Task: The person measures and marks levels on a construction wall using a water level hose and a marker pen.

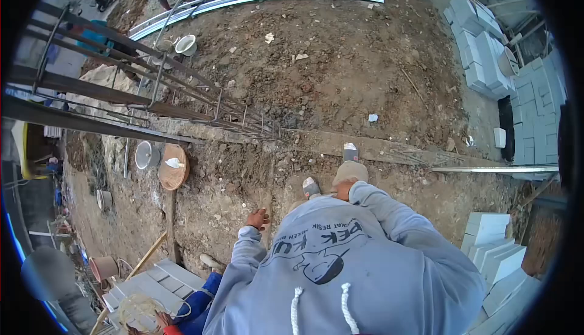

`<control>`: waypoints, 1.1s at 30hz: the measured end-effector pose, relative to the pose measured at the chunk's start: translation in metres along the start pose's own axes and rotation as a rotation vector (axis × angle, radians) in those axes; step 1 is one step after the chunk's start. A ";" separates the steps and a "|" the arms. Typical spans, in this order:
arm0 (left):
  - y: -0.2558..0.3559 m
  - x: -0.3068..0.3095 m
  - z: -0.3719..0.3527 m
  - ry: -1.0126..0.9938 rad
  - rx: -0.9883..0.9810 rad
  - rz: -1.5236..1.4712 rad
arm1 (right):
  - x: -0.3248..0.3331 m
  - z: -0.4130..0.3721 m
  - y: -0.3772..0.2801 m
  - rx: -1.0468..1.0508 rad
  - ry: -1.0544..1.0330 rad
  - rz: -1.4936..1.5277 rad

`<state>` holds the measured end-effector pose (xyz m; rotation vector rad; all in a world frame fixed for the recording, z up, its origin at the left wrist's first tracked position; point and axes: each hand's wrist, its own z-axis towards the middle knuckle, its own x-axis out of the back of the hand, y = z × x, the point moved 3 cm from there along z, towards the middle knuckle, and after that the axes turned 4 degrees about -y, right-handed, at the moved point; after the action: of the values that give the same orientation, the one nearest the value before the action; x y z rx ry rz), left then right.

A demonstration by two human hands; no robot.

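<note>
My left hand (258,219) hangs beside my body above the bare soil, its fingers loosely bent and a little apart, with nothing visible in it. My right hand (344,190) is at my right leg, close to the knee of my trousers (351,172). Its fingers are mostly hidden, so I cannot make out their shape. I wear a grey hooded sweatshirt (365,274) with printed lettering. Both my shoes stand on the dirt beside a low, narrow strip (340,143) crossing the ground.
A steel rebar cage (164,101) reaches in from the left. Beyond its lower side sit a round brown basin (173,167) and a bucket (146,155). Light blocks (480,49) are stacked at right. At lower left, another person's hand (163,321) is near grey blocks (155,286).
</note>
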<state>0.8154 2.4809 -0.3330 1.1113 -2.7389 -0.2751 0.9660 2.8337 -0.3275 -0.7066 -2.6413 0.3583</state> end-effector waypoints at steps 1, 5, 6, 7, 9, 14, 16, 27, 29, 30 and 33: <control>0.008 -0.006 0.001 -0.009 0.025 0.077 | 0.005 -0.011 0.007 -0.031 0.059 0.008; 0.062 -0.050 -0.004 -0.058 0.062 0.288 | 0.028 -0.043 0.034 -0.039 0.057 0.079; 0.066 -0.056 0.015 -0.091 0.069 0.296 | 0.028 -0.038 0.047 -0.056 0.063 0.093; 0.077 -0.064 0.024 -0.100 0.073 0.314 | 0.029 -0.034 0.061 -0.071 0.070 0.107; 0.111 -0.087 0.038 -0.119 0.055 0.362 | 0.033 -0.026 0.096 -0.061 0.093 0.162; 0.228 -0.156 0.074 -0.065 -0.081 0.475 | 0.060 -0.036 0.182 -0.090 0.187 0.234; 0.280 -0.187 0.082 -0.102 -0.134 0.435 | 0.053 -0.009 0.229 0.022 0.343 0.327; 0.480 -0.353 0.093 -0.214 -0.589 0.702 | 0.131 -0.080 0.348 0.072 0.422 0.807; 0.500 -0.367 0.092 -0.294 -0.726 0.374 | 0.140 -0.079 0.373 0.053 0.442 0.807; 0.515 -0.370 0.109 -0.334 -0.701 0.295 | 0.140 -0.073 0.389 0.010 0.448 0.783; 0.561 -0.385 0.135 -0.208 -0.446 0.555 | 0.171 -0.086 0.427 -0.030 0.498 0.856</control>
<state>0.6810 3.1607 -0.3666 0.2083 -2.8089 -0.8931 1.0460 3.2941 -0.3438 -1.6703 -1.7730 0.3052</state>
